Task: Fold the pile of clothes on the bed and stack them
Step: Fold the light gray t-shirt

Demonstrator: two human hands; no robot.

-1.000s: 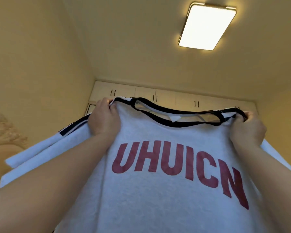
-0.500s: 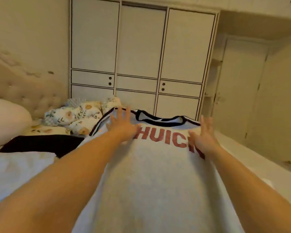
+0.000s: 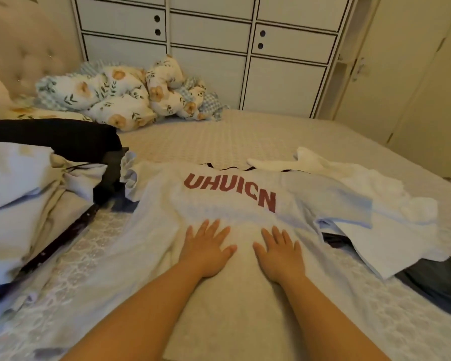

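Note:
A white T-shirt [image 3: 227, 204] with red letters UHUICN and a black collar lies spread front-up on the bed [image 3: 219, 136]. My left hand [image 3: 206, 248] rests flat on its middle with straight, spread fingers. Beside it, my right hand [image 3: 280, 252] lies flat on the same shirt. A pile of light clothes [image 3: 24, 204] with a black garment [image 3: 63, 139] sits at the left. More white clothes [image 3: 362, 188] and a dark blue garment [image 3: 432, 282] lie at the right, partly under the shirt's sleeve.
A crumpled floral quilt [image 3: 120, 97] lies at the head of the bed by the tufted headboard [image 3: 24, 53]. A white wardrobe [image 3: 245, 48] stands behind the bed. A door [image 3: 401, 74] is at the far right.
The shirt was held up by its shoulders, then came down onto the bed. Both hands let go of it and slid from the collar area down to its middle, now lying flat.

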